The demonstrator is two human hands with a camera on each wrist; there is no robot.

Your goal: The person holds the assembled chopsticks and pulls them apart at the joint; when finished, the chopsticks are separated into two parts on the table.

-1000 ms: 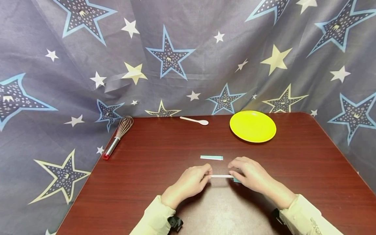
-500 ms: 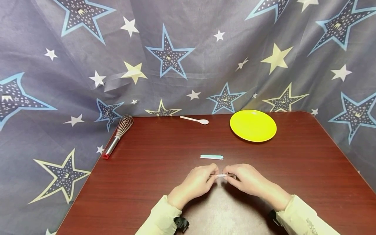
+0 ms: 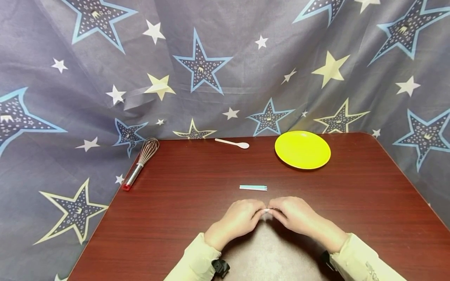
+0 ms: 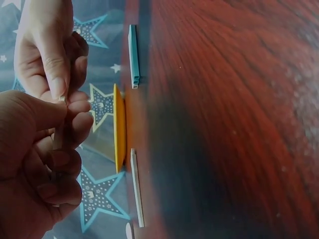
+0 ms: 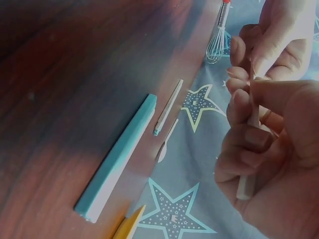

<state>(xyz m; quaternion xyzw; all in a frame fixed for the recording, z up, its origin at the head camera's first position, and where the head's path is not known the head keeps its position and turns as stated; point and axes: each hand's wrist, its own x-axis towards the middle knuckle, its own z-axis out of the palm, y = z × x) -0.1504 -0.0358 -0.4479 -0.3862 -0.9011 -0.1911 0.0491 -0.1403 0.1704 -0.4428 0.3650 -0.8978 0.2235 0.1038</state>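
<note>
A thin, pale stick is held level just above the table's front middle. My left hand pinches it from one side. My right hand pinches it from the other, and the two sets of fingertips nearly meet. Only a sliver shows between them in the head view. Behind the right fingers, the stick's rounded end pokes out in the right wrist view. Below the right hand lies a teal-and-white bar, which the hand hides in the head view.
A small bundle of teal-and-white strips lies just beyond the hands. At the back are a white spoon and a yellow plate. A whisk lies along the left edge. A star-patterned curtain hangs behind the table.
My hands have come together along the stick, hiding most of it. The right hand, earlier at the stick's right end with looser fingers, has moved left; the left hand has moved slightly right.
</note>
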